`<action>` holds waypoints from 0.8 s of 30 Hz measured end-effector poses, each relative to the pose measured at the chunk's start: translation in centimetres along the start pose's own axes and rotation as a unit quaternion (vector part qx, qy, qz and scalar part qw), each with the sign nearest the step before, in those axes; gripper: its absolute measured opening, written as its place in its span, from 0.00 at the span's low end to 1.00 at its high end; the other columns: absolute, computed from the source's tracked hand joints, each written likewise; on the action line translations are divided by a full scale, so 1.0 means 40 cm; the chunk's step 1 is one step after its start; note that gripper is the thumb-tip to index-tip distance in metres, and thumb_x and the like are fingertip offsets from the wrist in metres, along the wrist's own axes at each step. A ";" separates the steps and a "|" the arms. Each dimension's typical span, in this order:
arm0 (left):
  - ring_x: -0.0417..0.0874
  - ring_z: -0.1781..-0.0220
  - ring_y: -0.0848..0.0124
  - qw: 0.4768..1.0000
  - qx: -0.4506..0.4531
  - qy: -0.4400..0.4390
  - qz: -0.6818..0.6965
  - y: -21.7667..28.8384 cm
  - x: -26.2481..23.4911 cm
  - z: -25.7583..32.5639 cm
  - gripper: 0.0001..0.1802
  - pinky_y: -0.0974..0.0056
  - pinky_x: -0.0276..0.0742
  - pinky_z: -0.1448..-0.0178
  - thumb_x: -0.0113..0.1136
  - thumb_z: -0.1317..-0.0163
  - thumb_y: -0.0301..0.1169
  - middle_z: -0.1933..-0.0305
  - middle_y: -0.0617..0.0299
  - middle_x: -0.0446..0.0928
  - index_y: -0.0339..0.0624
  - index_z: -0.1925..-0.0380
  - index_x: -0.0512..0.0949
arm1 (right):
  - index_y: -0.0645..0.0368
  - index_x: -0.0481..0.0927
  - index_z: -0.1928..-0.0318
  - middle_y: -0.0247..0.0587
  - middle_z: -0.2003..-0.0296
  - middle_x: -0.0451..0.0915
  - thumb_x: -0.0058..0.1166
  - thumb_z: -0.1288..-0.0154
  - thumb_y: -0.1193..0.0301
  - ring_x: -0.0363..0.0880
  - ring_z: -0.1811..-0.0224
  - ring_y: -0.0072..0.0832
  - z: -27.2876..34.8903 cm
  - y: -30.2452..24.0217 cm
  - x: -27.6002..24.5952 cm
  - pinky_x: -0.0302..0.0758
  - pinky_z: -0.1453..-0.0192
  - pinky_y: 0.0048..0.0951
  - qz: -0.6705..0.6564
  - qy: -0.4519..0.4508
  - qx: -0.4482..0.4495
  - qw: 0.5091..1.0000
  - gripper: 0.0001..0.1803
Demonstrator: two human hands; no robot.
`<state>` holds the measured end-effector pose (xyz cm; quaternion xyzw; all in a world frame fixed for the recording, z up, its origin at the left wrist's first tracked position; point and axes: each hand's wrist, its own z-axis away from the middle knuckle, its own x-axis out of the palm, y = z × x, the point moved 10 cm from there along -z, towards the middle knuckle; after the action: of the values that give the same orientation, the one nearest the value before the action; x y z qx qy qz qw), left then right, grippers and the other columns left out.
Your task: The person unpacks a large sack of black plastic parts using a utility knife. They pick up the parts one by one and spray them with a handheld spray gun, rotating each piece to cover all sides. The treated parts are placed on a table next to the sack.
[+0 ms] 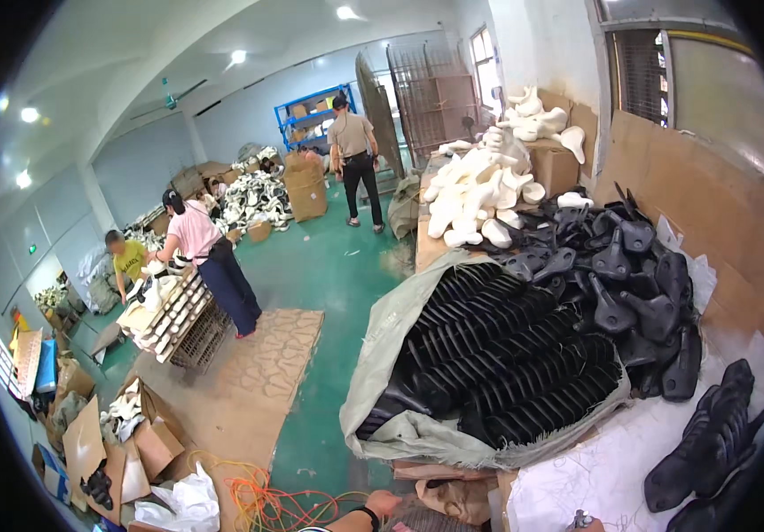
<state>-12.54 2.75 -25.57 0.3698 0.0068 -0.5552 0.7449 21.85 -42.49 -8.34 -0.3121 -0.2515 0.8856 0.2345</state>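
At the lower edge is my left hand [383,504], with a dark band [367,518] at the wrist. It looks closed beside a striped grey pile [430,516]; what it holds, if anything, I cannot make out. My right hand [589,527] is mostly cut off by the lower edge. At it shows a small metal thing [581,517] over white sheeting [564,474]; its kind and the grip are unclear. Ahead, a pale woven sack [380,355] lies open, packed with rows of black saddle-shaped pieces [506,355]. More black saddle-shaped pieces [708,443] lie stacked at the right.
Loose black pieces [617,266] and white ones [479,191] are heaped beyond the sack. Orange cord [262,496] lies tangled at lower left, near cardboard boxes [158,445]. Two people work at a stacked rack [164,310]; another person [355,151] stands farther back.
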 end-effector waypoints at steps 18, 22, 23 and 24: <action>0.80 0.61 0.49 0.974 0.113 -0.002 -0.198 0.300 0.081 0.138 0.20 0.52 0.74 0.55 0.53 0.47 0.45 0.67 0.45 0.80 0.38 0.75 0.82 | 0.62 0.73 0.63 0.40 0.83 0.72 0.56 0.38 0.59 0.73 0.85 0.29 0.052 -0.002 -0.022 0.72 0.84 0.29 -0.051 -0.021 -0.020 0.998 0.17; 0.80 0.61 0.48 0.967 0.157 0.026 -0.199 0.295 0.074 0.167 0.19 0.51 0.74 0.54 0.55 0.48 0.45 0.66 0.44 0.80 0.39 0.74 0.82 | 0.62 0.74 0.61 0.39 0.83 0.71 0.57 0.39 0.61 0.72 0.86 0.27 0.047 0.005 -0.007 0.71 0.84 0.29 -0.051 -0.010 -0.040 0.998 0.16; 0.80 0.60 0.48 0.967 0.155 0.032 -0.199 0.295 0.076 0.176 0.19 0.50 0.74 0.54 0.55 0.49 0.45 0.66 0.44 0.80 0.39 0.73 0.82 | 0.61 0.74 0.61 0.37 0.84 0.71 0.58 0.40 0.64 0.71 0.86 0.27 0.046 0.006 0.000 0.71 0.84 0.28 -0.047 -0.023 -0.024 0.998 0.14; 0.80 0.60 0.48 0.967 0.154 0.038 -0.199 0.294 0.070 0.187 0.19 0.49 0.74 0.54 0.56 0.49 0.46 0.65 0.44 0.80 0.39 0.72 0.82 | 0.61 0.74 0.61 0.37 0.83 0.71 0.58 0.40 0.64 0.71 0.86 0.27 0.049 -0.007 0.005 0.71 0.84 0.28 -0.053 -0.041 -0.027 0.997 0.14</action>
<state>-4.66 -2.43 -14.93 0.4920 0.0230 -0.6724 0.5526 20.49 -42.75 -6.91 -0.2685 -0.3010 0.8767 0.2621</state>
